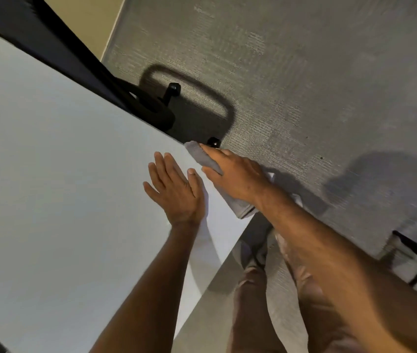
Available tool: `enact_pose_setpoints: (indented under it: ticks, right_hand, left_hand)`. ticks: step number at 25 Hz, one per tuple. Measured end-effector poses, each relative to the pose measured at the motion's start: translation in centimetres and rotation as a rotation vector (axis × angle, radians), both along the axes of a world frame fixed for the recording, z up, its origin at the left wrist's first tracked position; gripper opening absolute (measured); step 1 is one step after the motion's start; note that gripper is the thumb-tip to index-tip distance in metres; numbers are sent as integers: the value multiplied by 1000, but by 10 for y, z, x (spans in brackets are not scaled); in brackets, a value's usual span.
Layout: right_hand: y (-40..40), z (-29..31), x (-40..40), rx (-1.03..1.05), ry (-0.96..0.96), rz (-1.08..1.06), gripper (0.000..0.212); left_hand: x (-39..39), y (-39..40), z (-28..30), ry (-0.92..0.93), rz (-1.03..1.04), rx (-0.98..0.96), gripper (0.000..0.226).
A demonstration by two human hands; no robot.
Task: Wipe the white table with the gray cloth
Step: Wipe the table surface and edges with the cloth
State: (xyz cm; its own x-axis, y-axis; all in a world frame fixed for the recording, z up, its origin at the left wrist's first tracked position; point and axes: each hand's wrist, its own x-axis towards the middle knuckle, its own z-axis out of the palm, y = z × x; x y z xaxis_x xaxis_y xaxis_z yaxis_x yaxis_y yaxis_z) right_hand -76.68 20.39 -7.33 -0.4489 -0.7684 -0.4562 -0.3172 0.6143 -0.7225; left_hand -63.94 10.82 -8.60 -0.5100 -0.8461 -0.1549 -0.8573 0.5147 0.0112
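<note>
Right at the far corner of the white table [49,174], the gray cloth [208,161] lay folded, with one end at the corner tip and the other end hanging a little over the table's right edge. On top of it the right hand [235,177] was pressed flat, palm down, its fingers stretched toward the corner and holding the cloth against the surface. Just beside it, the left hand [174,189] rested on the bare table with the fingers spread and nothing in it; the two hands were close, but I could not tell if they touched. Both forearms were bare. Beyond the corner, a black chair base [156,108] stood on the gray carpet [304,72]. Under the right arm, the person's legs in light brown trousers [250,289] showed beside the table edge.
</note>
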Motion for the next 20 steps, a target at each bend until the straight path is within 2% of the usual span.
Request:
enact_pose_setpoints:
  ticks: [3,7,9,11,14,17,20]
  right_hand:
    - [60,-1,19,-34,44,-155,60]
    - [90,-15,28,-216,-474,-534,49]
    - [102,-21,26,-246,-593,-588,49]
    - [109,-23,29,-282,-680,-616,48]
    - [114,-22,57,-472,-772,-844,45]
    - [103,-19,109,-641,-844,-1135,54]
    - [82,-8,164,-668,-717,-1247,63]
  left_hand:
    - [0,-1,3,-11,2,21,77]
    - [12,-12,4,113,-48,101,76]
    - [22,-13,4,187,-169,144,73]
    - [41,-3,4,158,-330,99,75]
    - [81,20,2,92,-478,24,75]
    - [98,25,-6,115,-480,3,74]
    - [98,25,-12,114,-488,-36,72]
